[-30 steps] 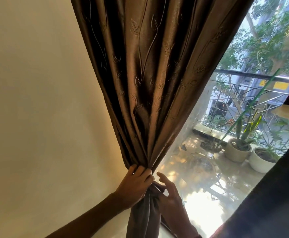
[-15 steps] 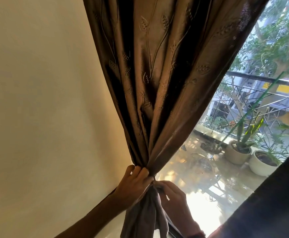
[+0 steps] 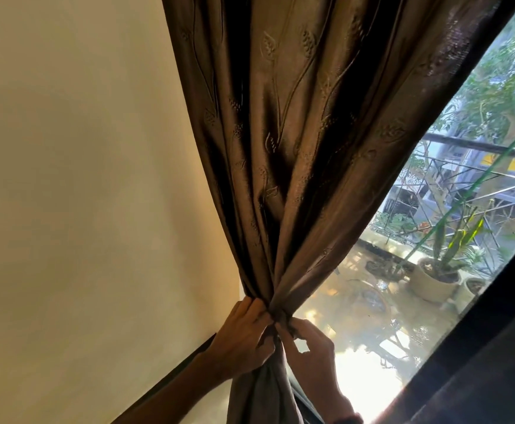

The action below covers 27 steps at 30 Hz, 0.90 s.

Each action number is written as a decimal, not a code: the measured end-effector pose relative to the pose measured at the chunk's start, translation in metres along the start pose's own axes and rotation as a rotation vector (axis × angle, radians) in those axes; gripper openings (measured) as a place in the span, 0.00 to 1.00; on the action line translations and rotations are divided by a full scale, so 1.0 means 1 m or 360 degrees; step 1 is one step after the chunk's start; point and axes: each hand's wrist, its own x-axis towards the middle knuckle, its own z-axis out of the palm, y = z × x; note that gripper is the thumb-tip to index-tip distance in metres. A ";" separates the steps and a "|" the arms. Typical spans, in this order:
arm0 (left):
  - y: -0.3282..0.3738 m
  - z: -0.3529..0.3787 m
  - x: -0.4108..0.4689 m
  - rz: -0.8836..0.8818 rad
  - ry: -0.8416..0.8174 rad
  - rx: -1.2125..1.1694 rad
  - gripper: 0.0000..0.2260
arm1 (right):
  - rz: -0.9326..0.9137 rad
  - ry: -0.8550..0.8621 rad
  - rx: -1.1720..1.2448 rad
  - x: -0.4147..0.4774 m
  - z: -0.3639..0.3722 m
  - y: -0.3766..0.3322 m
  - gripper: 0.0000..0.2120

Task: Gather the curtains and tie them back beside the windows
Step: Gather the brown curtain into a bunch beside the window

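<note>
A dark brown curtain (image 3: 305, 142) with an embossed leaf pattern hangs beside the window (image 3: 381, 316), drawn together into a narrow waist low in the view. My left hand (image 3: 244, 341) grips the bunched cloth from the left at that waist. My right hand (image 3: 308, 350) pinches the same gathered spot from the right, fingers curled on the fabric. Below the hands the curtain's tail (image 3: 259, 396) drops out of view. I cannot tell whether a separate tie band is in the hands.
A plain cream wall (image 3: 91, 209) fills the left, with a dark skirting line low down. Through the glass lie a wet balcony floor, potted plants (image 3: 437, 280) and a metal railing (image 3: 476, 145). A second dark curtain (image 3: 492, 359) crosses the lower right.
My right hand went from open fingers beside the bunch to pinching the gathered cloth. The view shifted, so curtain and hands sit farther right.
</note>
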 end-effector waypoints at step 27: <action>-0.005 -0.005 -0.015 0.0075 0.0049 -0.0001 0.10 | -0.0065 -0.0713 -0.0419 0.028 0.001 -0.029 0.08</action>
